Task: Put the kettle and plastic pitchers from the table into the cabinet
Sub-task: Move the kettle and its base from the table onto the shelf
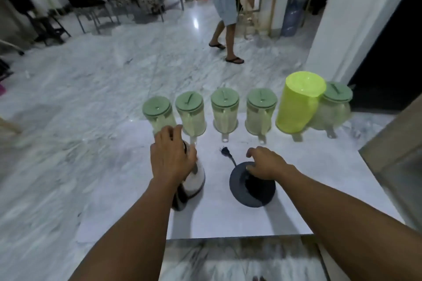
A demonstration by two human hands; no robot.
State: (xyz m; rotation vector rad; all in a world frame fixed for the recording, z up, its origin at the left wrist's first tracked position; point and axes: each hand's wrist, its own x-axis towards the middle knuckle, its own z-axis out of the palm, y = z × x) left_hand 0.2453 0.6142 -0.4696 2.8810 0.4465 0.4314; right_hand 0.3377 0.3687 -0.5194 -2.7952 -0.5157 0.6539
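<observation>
Left hand (172,157) hides the kettle (194,181) top, its grip unclear.

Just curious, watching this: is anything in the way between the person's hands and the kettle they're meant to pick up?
Nothing visible. The left hand is already on top of the kettle, though its grip is unclear. The right hand rests on the separate black base beside it. The pitchers stand in a row behind, apart.

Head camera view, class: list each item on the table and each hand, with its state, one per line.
Kettle: upright, off its base, left hand on top.
Kettle base: flat, unplugged, right hand resting on it.
Five lidded pitchers: upright, closed.
Lime pitcher: lidless.
</observation>
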